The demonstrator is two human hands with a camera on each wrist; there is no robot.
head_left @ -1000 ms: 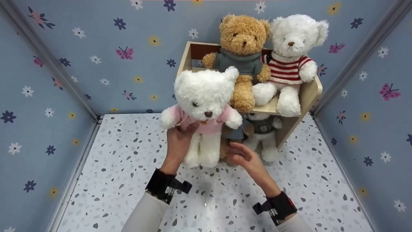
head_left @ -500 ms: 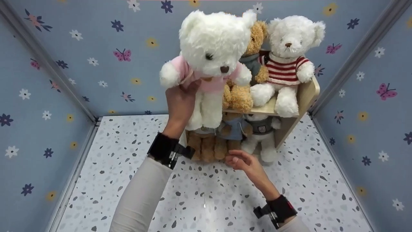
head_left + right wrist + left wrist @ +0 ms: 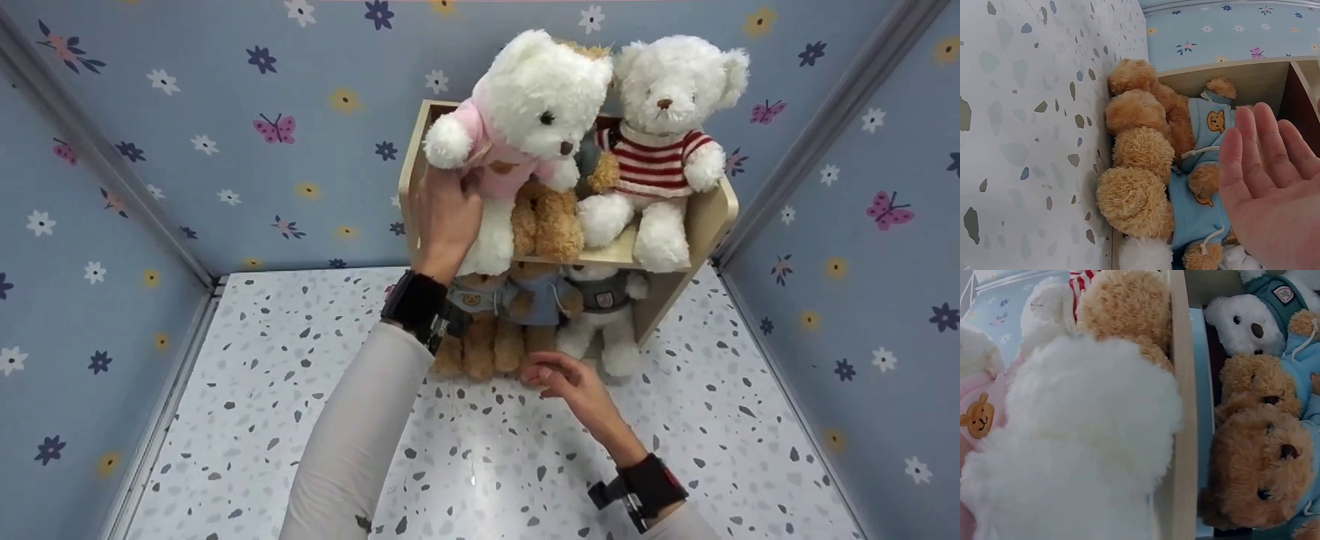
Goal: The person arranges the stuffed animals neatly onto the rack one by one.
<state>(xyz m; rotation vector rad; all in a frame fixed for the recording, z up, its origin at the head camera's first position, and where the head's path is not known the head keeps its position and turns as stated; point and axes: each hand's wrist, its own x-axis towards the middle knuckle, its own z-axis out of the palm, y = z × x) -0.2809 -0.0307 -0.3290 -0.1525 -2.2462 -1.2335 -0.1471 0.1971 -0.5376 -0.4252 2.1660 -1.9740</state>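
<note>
My left hand (image 3: pixel 448 217) grips a white teddy bear (image 3: pixel 544 94) in a pink top by its side, below one arm. The bear leans to the right at the left part of the upper shelf (image 3: pixel 619 251), covering most of a brown teddy bear (image 3: pixel 559 225). White fur of the held bear (image 3: pixel 1084 416) fills much of the left wrist view, where my left fingers are hidden. Low down, my right hand (image 3: pixel 577 386) is held in front of the bottom row with its fingers relaxed. It holds nothing; the right wrist view shows its palm (image 3: pixel 1280 219).
A white teddy bear in a red-striped sweater (image 3: pixel 664 165) sits at the upper right. Below sit two brown teddy bears in blue tops (image 3: pixel 471 300) and a white one in a grey top (image 3: pixel 604 296). A wooden side panel (image 3: pixel 694 251) bounds the unit; patterned walls (image 3: pixel 300 135) surround the speckled floor (image 3: pixel 300 360).
My left hand has lifted the pink-topped bear from in front of the unit up to the upper shelf, then moved right and tilted it. The right hand has dropped slightly and stays low.
</note>
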